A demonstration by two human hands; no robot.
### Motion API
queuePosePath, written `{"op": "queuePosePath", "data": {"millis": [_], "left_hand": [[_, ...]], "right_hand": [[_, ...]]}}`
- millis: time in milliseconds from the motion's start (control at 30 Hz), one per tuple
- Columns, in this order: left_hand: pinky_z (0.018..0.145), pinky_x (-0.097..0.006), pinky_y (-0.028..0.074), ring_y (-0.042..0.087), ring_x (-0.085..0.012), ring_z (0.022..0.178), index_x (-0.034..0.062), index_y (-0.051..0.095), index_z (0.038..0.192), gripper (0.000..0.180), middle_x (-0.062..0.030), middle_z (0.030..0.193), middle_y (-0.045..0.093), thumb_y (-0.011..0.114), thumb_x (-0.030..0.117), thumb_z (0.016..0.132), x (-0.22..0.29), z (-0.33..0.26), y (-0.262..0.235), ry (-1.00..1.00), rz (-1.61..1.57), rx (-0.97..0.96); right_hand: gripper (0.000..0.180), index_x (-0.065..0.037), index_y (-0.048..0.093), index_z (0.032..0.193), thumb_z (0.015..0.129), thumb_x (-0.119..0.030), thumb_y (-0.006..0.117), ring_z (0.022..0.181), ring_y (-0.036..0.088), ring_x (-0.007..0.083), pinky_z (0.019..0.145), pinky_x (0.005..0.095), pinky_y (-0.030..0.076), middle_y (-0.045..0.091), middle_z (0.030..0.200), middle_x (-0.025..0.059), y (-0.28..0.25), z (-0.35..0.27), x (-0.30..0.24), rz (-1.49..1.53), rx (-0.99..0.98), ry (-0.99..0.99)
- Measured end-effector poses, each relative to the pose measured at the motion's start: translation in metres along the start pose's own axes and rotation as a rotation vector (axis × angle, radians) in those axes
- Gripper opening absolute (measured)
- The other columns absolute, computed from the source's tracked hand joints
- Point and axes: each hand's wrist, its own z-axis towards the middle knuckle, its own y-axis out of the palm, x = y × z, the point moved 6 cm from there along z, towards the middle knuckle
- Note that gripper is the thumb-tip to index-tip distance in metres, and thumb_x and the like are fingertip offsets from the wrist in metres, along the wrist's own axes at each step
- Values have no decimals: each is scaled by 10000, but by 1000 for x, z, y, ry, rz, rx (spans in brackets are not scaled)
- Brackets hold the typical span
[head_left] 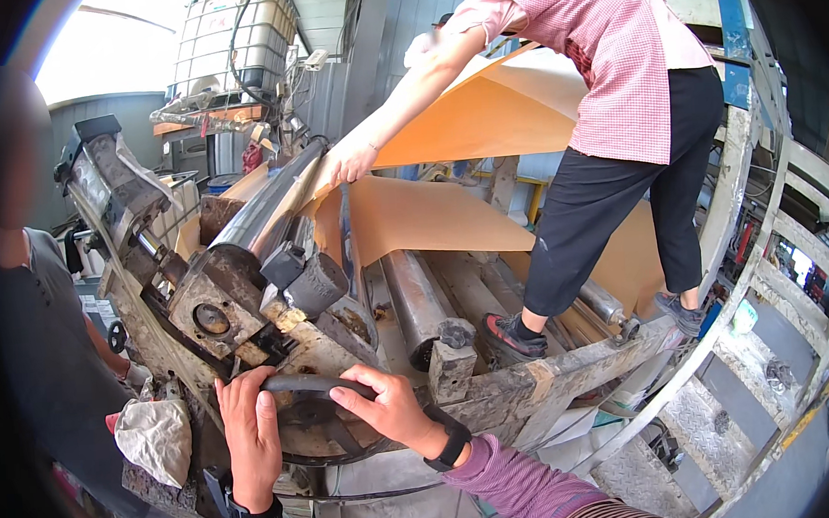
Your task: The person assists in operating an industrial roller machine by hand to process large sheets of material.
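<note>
At the lower middle, a black handwheel (310, 384) with a thick curved rim is mounted on the side of a worn, dirt-stained machine. My left hand (250, 432) is at the rim's left side, fingers bent over it and thumb close by. Farther right, my right hand (394, 408) is wrapped round the same rim, its thumb lying along the near side. Dark bands circle both wrists. Just above the wheel is a greasy bearing block (213, 316), carrying a shiny metal roller (271, 196). Parts of the wheel are hidden by my hands.
Another person (611, 70) in a checked top stands on the machine frame, one arm reaching to the brown sheet (431, 216) by the roller. A second person (37, 307) stands at left. A pale cloth bundle (157, 441) lies beside my left hand. Metal steps (723, 430) rise at right.
</note>
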Motion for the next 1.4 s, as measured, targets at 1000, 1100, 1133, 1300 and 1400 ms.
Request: {"op": "queuePosePath", "data": {"millis": [1000,1100,1133,1300,1400], "left_hand": [[1117,-521,193,519,-342,1070,36,576,1138,283,-145,1063,576,412,210,986,1,3,2,28,-31,17],[1115,-510,201,515,-338,1058,39,575,1143,296,-142,1056,576,401,234,1003,0,1,-1,28,-19,21],[1116,-509,202,516,-338,1058,38,576,1141,296,-142,1057,576,401,234,1003,-1,1,-1,20,-23,19],[1119,-505,200,519,-337,1062,37,578,1139,296,-141,1057,577,401,233,1004,0,0,-2,14,-27,18],[1122,-502,197,522,-339,1067,37,578,1139,288,-141,1060,579,398,215,1001,2,2,-1,19,-39,14]], "right_hand": [[199,3,651,940,868,-169,721,649,483,21,564,217,415,576,688,-5,-5,-2,-4,28,41,8],[247,-18,657,949,860,-236,732,606,528,85,569,266,457,614,710,85,-3,-1,-2,12,22,20],[247,-18,657,949,860,-236,732,606,528,85,569,266,457,614,710,85,-3,-1,-2,16,18,19],[235,-22,655,940,864,-232,727,599,524,90,566,265,454,613,708,85,-3,-1,-3,13,31,-19],[231,-24,655,936,867,-233,722,596,521,89,564,263,452,606,700,77,-5,0,-3,-1,22,-13]]}}
